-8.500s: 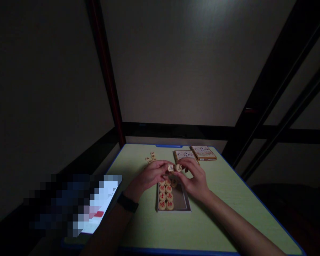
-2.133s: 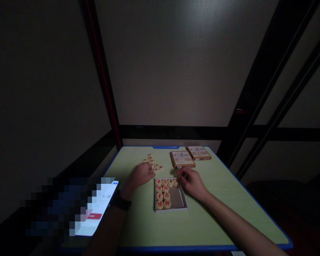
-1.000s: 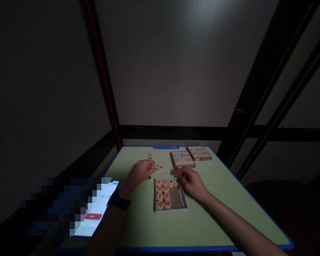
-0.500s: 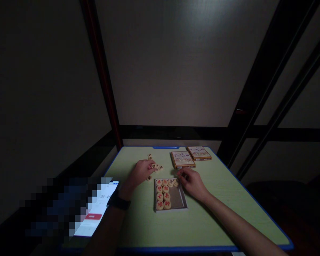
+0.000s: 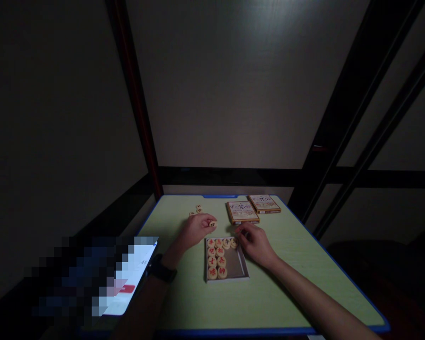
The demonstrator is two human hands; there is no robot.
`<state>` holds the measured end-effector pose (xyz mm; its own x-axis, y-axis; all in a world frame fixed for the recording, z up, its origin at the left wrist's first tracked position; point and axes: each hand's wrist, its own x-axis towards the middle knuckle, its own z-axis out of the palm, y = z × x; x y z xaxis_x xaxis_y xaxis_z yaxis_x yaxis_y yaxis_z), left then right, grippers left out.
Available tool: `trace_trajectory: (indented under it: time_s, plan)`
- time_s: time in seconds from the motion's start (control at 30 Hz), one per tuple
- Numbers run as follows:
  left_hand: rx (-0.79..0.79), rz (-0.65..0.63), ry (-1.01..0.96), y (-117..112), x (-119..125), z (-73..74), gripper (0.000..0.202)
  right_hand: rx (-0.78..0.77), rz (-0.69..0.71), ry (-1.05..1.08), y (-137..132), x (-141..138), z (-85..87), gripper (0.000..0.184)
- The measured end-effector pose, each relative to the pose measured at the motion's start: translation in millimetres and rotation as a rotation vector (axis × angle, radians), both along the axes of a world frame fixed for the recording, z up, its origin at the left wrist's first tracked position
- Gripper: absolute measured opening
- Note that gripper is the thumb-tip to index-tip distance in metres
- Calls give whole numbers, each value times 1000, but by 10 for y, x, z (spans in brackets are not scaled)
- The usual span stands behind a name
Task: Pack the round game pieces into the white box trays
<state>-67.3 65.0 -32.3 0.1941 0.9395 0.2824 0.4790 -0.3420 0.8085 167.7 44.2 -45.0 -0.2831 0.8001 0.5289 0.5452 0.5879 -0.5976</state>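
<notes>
Round wooden Chinese chess pieces (image 5: 221,261) with red characters stand in two columns inside a shallow open box (image 5: 248,269). Two pieces with dark characters (image 5: 227,242) sit in its far row, towards the right. My left hand (image 5: 194,230) is closed just beyond the box's far left corner, pinching a Chinese chess piece (image 5: 213,224) at its fingertips; whether it holds more is hidden. Over the far right corner of the box is my right hand (image 5: 254,241), its fingers curled together. What those fingers hold, if anything, cannot be made out.
Behind my left hand lie several loose chess pieces (image 5: 199,208). Two flat printed boxes (image 5: 243,211) rest at the far right of the green table (image 5: 276,297), which has a blue edge. A lit phone (image 5: 136,278) is at the left, partly blurred out.
My left hand has shifted right and slightly nearer to the box. The cluster of pieces at its fingertips now shows as one piece. My right hand has hardly moved.
</notes>
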Motion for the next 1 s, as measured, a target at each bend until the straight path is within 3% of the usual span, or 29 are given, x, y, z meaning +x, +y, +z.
trace_trajectory:
  time_s: [0.2, 0.37, 0.53, 0.73, 0.83, 1.0]
  plan:
    - [-221, -39, -282, -18, 51, 57, 24, 47, 6, -3, 3, 2, -9, 15]
    - [-383, -162, -517, -68, 139, 77, 40, 209, 59, -31, -85, -13, 44, 14]
    - [-444, -302, -528, -191, 206, 143, 58, 367, 98, -153, -177, -66, 69, 31]
    - [-431, -389, -463, -241, 220, 197, 60, 447, 124, -242, -234, -87, 136, 23]
    - [-342, -273, -403, -179, 135, 231, 50, 339, 145, -305, -280, -62, 201, 17]
    - [-112, 177, -435, -16, -100, 260, 35, 120, 216, -540, -355, -37, 278, 12]
